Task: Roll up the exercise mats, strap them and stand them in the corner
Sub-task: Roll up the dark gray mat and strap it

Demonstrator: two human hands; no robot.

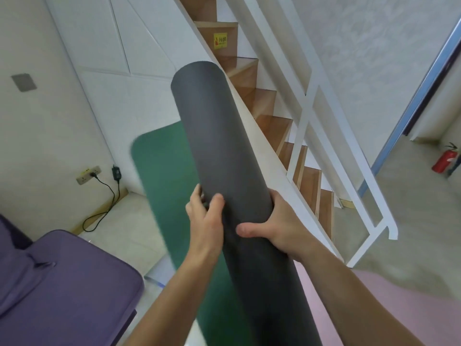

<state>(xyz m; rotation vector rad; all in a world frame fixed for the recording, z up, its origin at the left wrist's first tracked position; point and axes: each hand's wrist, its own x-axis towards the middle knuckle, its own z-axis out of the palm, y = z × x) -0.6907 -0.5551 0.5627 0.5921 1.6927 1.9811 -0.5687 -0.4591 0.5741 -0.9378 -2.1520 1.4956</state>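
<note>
Between the sofa and the stairs, a person holds a grey roll off the floor with both hands. The left hand wraps its left side, thumb on the front and fingers curled behind. The right hand clasps the right side at almost the same height, thumb laid across the front. The roll's long axis runs from near the body, up and away, with its far end tipped toward the stairs; its near end is out of view. No strap shows on the visible part.

A green mat lies flat on the floor just left of and under the roll, and a pink mat lies flat at lower right.

The likely corner lies ahead and left, past the green mat near the wall socket. Standing the roll there probably means swinging it upright and leftward, with the left hand on the nearer side.
</note>
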